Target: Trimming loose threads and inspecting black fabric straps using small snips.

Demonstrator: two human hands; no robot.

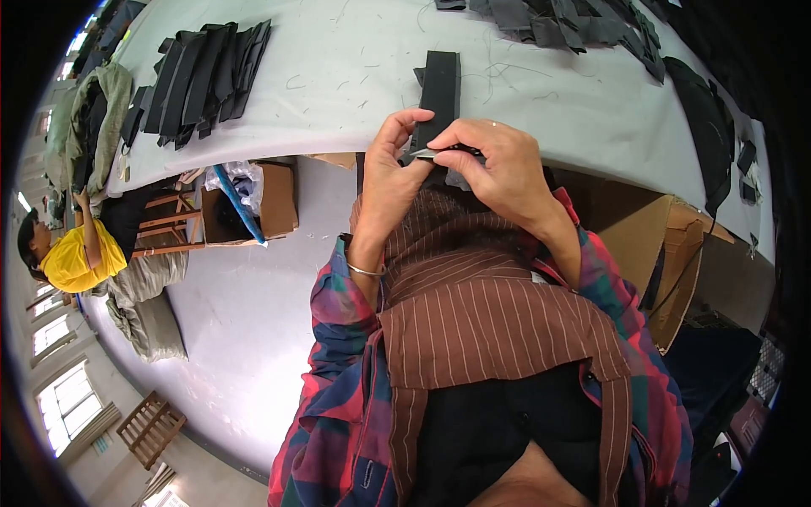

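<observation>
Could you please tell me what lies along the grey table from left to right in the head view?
Fanned stack of black strips → single black strip held by both hands → heap of dark fabric pieces → large black piece.

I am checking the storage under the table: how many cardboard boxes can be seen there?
2. One open cardboard box stands under the table's left part, holding a blue tube. The other cardboard box is at the right, beside the person's right arm. More may be hidden behind the table edge.
</observation>
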